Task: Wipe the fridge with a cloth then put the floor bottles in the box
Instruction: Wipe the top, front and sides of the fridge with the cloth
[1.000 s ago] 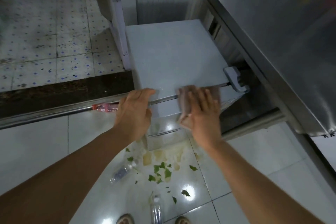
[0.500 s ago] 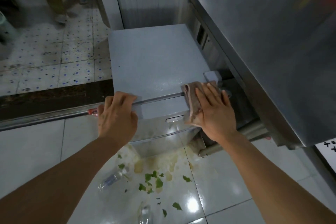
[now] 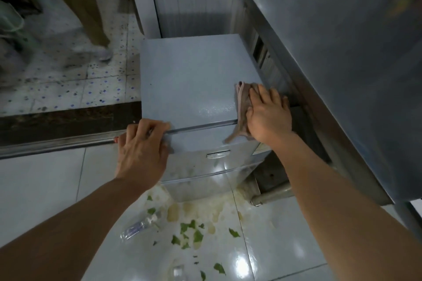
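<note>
- The right hand [image 3: 269,116] has carried the cloth [image 3: 242,107] from the middle of the front edge to the front right corner of the fridge [image 3: 189,80], palm flat and fingers spread, pressing it down there; one end hangs over the edge.
- The left hand [image 3: 143,148] stays curled over the front left corner, bracing the fridge.
- A wet sheen shows on the top near the front edge, so I judge the wiping well along but not done.
- A clear bottle [image 3: 139,227] lies on the floor [image 3: 45,180] among green leaf scraps [image 3: 191,232]; another bottle [image 3: 179,272] sits at the bottom edge. No box is in view.
- No brand or writing can be read anywhere.
</note>
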A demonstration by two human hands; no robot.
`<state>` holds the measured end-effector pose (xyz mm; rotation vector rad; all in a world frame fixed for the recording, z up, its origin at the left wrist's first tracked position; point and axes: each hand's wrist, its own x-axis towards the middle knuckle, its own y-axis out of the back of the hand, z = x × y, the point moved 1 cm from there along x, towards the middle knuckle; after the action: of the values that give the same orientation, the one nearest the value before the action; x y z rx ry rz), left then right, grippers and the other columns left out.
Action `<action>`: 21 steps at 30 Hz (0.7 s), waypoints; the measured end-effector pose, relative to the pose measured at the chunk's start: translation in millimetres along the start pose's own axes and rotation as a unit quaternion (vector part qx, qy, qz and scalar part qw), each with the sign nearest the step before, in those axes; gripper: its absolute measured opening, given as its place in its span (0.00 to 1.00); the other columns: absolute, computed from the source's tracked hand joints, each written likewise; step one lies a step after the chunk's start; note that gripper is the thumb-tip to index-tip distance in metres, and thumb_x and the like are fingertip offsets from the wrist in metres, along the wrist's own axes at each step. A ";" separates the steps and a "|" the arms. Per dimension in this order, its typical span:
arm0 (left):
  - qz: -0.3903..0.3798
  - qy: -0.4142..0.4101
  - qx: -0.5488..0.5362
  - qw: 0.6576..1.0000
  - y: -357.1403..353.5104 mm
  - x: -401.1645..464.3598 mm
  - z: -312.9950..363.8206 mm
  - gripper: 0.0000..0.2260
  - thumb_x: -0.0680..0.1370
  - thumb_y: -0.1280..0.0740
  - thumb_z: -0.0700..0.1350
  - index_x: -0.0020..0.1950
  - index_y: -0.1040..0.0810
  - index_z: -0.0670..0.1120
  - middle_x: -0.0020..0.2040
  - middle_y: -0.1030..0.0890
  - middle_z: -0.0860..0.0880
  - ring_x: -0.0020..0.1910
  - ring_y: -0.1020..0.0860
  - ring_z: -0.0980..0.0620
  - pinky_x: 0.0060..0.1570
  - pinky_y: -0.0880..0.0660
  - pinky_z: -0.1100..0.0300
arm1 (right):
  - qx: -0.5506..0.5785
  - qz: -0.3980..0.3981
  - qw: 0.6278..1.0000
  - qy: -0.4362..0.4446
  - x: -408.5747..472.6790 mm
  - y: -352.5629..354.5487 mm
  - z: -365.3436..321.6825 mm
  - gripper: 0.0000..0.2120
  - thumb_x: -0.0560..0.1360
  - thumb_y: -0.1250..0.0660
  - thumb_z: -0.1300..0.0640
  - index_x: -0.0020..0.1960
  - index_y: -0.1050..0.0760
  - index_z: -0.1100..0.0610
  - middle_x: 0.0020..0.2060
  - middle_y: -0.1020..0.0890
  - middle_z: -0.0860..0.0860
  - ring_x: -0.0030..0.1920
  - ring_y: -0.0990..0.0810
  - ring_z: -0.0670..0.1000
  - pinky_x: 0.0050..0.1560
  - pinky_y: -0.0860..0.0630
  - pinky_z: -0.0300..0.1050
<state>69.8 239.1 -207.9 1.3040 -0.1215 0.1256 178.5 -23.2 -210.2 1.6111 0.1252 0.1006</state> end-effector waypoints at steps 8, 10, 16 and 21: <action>0.005 -0.012 -0.009 1.000 -1.2 -0.5 -3.6 0.17 0.74 0.36 0.45 0.63 0.27 0.49 0.58 0.29 0.47 0.54 0.32 0.44 0.54 0.32 0.45 | 0.003 0.069 0.998 -0.013 -30.6 -4.8 -3.7 0.27 0.79 0.52 0.45 0.76 0.46 0.53 0.76 0.45 0.53 0.75 0.47 0.59 0.72 0.45 0.62; 0.013 -0.013 -0.020 1.000 -1.9 -2.5 -5.0 0.17 0.75 0.36 0.46 0.64 0.27 0.50 0.59 0.29 0.48 0.55 0.32 0.44 0.56 0.33 0.46 | 0.019 0.123 0.992 -0.002 -62.0 -12.8 -5.1 0.29 0.78 0.56 0.43 0.75 0.41 0.54 0.75 0.41 0.56 0.75 0.45 0.61 0.72 0.47 0.61; 0.057 -0.024 -0.076 0.995 -8.7 -13.1 -3.3 0.14 0.76 0.37 0.44 0.62 0.25 0.49 0.61 0.28 0.49 0.58 0.31 0.45 0.60 0.34 0.43 | -0.034 0.117 0.992 0.014 -67.6 -27.7 0.6 0.32 0.75 0.51 0.41 0.76 0.42 0.54 0.77 0.46 0.54 0.76 0.52 0.58 0.75 0.54 0.60; 0.190 -0.047 -0.150 0.969 -30.5 -27.1 0.2 0.08 0.76 0.39 0.39 0.50 0.21 0.43 0.52 0.21 0.47 0.49 0.26 0.45 0.53 0.34 0.50 | 0.123 0.259 0.958 -0.010 -69.9 -39.9 -5.0 0.24 0.78 0.52 0.49 0.69 0.32 0.56 0.71 0.34 0.54 0.73 0.42 0.57 0.71 0.46 0.66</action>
<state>47.9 230.4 -241.2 0.9718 -0.4559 0.3597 107.9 -26.6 -249.0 1.8617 -0.3167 0.4886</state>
